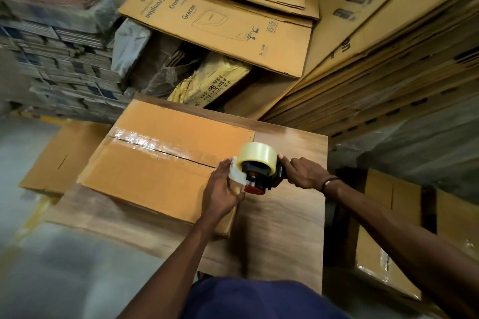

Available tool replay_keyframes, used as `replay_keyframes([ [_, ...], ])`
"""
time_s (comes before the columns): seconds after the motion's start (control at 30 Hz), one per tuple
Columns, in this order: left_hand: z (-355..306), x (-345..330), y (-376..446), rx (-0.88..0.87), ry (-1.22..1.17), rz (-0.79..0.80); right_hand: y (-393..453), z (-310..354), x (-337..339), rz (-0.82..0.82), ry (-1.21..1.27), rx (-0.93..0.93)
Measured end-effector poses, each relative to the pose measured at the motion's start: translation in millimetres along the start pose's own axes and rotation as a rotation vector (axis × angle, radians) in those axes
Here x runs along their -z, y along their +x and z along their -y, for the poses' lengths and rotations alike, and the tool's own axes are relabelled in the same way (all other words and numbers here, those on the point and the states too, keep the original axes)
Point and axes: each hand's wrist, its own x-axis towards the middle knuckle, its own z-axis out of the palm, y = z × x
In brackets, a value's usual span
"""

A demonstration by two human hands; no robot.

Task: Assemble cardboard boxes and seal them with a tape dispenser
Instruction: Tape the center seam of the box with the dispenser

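The box (pixel 160 163) lies flat on the wooden table (pixel 290 215), its centre seam already covered with clear tape. At its near end the right hand (pixel 303 172) is curled round the handle of the dispenser (pixel 259 173), while the left hand (pixel 224 191) presses flat fingers on the tape end at the box's edge. The box looks light and empty (likely to slide if pulled), stiff at edges but yielding mid-panel, so steady it near a corner. Take the dispenser by its handle, clear of the blade.
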Motion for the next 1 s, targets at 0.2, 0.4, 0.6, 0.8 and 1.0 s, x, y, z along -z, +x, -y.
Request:
replay_keyframes([
  [0.2, 2, -2, 1, 0.005, -0.049, -0.039, 0, -3, -11, -0.026, -0.037, 0.032],
  [0.4, 3, -3, -3, -0.117, -0.007, -0.034, 0, 15, -6, -0.076, -0.087, 0.004],
  [0.6, 2, -6, -3, -0.155, 0.136, 0.023, 7, 18, 0, -0.053, -0.113, -0.038],
  [0.8, 4, -7, -2, -0.151, 0.198, 0.082, 4, 15, -5, -0.065, -0.132, -0.048],
  [1.0, 1, -7, 0, -0.132, 0.266, 0.140, 4, 14, 4, -0.009, -0.064, -0.059],
])
